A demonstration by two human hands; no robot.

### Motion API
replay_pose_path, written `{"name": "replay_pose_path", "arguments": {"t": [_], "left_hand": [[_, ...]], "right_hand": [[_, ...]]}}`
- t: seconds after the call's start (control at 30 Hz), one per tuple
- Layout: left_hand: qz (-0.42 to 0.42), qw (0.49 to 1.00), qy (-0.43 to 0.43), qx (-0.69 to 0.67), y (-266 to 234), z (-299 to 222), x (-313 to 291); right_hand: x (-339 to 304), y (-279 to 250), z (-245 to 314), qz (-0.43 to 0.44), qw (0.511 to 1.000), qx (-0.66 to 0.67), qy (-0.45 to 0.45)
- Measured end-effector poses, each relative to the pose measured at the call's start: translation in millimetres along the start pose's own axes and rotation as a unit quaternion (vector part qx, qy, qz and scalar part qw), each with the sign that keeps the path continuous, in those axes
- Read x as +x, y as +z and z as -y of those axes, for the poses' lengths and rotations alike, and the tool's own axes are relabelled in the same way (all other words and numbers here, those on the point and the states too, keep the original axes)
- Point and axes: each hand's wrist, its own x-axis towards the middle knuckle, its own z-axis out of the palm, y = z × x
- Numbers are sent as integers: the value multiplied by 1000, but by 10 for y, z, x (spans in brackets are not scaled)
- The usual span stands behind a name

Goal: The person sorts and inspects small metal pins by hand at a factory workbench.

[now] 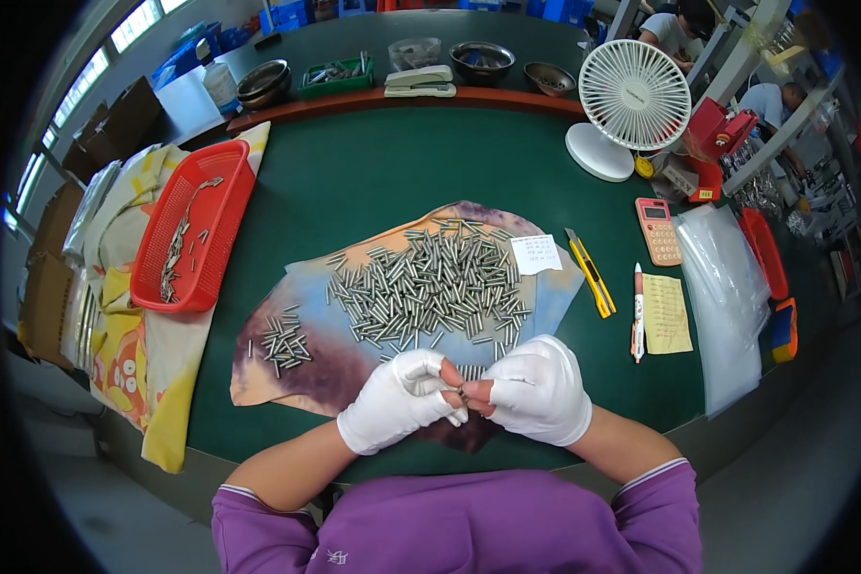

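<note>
A large heap of small metal pins [426, 282] lies on a multicoloured cloth [354, 368] in front of me. A smaller pile of pins [285, 342] sits apart at the cloth's left. Both my hands wear white gloves with bare thumb and finger tips. My left hand [402, 400] and my right hand [538, 390] meet at the cloth's near edge, fingertips pinched together around a small metal piece, mostly hidden, that looks like one of the pins. Just beyond the fingertips, a short row of pins [471, 371] lies side by side.
Left stands a red basket [242, 196] with some metal parts. At right are a yellow cutter [598, 284], a pen [638, 316], a yellow note [667, 314], a pink calculator [658, 232] and plastic bags [722, 306]. A white fan [633, 96] and bowls [481, 62] stand farther back.
</note>
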Motion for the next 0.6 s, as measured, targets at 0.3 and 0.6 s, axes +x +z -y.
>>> {"name": "replay_pose_path", "arguments": {"t": [0.3,0.6], "left_hand": [[-1,997,-73,16,-1,20,10],[-27,995,-97,3,54,-31,44]], "right_hand": [[2,-40,-29,70,996,-40,26],[5,-39,-177,3,988,-114,109]]}}
